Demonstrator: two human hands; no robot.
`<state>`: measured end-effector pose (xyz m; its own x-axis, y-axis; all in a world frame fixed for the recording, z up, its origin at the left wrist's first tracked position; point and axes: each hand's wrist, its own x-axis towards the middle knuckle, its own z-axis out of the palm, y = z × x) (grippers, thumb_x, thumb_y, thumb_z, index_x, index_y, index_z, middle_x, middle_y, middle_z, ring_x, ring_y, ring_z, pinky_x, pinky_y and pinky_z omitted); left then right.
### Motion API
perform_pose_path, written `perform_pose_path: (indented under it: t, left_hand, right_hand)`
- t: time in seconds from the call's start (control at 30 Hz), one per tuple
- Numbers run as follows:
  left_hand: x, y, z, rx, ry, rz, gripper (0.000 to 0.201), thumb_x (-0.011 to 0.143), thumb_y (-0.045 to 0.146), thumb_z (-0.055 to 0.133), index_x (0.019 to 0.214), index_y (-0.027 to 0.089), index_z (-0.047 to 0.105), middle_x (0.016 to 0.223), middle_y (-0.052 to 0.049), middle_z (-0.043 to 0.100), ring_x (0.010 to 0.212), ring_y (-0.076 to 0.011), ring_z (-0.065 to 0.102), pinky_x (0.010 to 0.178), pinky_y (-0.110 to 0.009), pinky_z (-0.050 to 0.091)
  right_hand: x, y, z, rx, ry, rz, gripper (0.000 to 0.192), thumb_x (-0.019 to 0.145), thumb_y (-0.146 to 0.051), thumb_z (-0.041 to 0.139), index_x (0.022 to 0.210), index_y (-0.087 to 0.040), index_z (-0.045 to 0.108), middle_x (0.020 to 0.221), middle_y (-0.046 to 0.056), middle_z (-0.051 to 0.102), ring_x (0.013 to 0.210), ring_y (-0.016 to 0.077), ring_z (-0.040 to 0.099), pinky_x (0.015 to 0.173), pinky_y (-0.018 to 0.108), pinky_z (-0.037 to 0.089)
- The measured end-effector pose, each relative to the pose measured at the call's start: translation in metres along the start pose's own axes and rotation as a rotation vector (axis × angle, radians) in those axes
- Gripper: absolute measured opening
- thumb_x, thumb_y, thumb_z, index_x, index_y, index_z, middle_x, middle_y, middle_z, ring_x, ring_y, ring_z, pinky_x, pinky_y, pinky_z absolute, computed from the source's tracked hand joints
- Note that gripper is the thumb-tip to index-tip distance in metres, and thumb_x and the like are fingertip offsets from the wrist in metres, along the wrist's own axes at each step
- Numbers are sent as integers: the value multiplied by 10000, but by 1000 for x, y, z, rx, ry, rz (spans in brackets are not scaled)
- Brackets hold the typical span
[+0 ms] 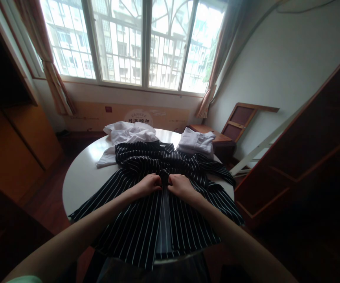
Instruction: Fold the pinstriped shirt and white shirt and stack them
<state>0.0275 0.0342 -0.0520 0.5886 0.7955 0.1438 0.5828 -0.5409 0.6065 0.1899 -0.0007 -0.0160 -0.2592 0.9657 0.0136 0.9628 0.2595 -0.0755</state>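
A black shirt with white stripes (128, 220) lies spread over a round white table (79, 184), its lower part hanging past the near edge. Its collar end points toward the window, and the cloth is bunched across the middle. My left hand (149, 184) is closed on the left front edge of the shirt. Close beside it, my right hand (181, 186) grips the opposite front edge. A narrow gap between the two edges shows the greyish inside of the back. The fingertips of both hands are partly hidden.
Crumpled white clothing (131, 133) lies at the table's far left, and a folded white garment (196, 142) at the far right. Beyond stand a wooden chair (240, 122) and a large box (96, 114) under the window. A dark red wooden panel (299, 169) leans in from the right.
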Motion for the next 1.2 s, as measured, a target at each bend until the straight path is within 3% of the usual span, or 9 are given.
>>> perform_pose_path:
  t: [0.17, 0.43, 0.6, 1.2]
  left_hand:
    - [4, -1, 4, -50, 23, -11, 44, 666, 166, 593, 652, 143, 558, 659, 17, 528, 651, -117, 491, 590, -216, 375]
    - [4, -5, 10, -294, 170, -75, 130, 668, 263, 587, 680, 134, 574, 645, 9, 554, 607, -112, 505, 543, -211, 375]
    - [1, 0, 10, -347, 178, -55, 103, 652, 225, 581, 692, 130, 589, 636, 11, 561, 599, -107, 509, 544, -206, 377]
    - [-2, -1, 11, -354, 183, -112, 190, 656, 312, 596, 682, 124, 602, 636, -4, 577, 600, -117, 520, 539, -213, 394]
  right_hand:
    - [7, 1, 3, 104, -2, 32, 178, 752, -331, 541, 787, -169, 607, 897, 69, 628, 817, 200, 578, 623, 256, 370]
    - [17, 9, 22, 556, 116, 70, 94, 702, -223, 616, 761, -150, 608, 779, 38, 629, 735, 157, 568, 652, 252, 399]
    - [17, 15, 29, 727, 123, 86, 148, 674, -248, 635, 744, -127, 585, 725, 19, 599, 689, 139, 549, 637, 248, 403]
    - [18, 24, 37, 899, 95, -7, 199, 638, -293, 654, 702, -129, 561, 648, -20, 539, 614, 116, 497, 596, 243, 385]
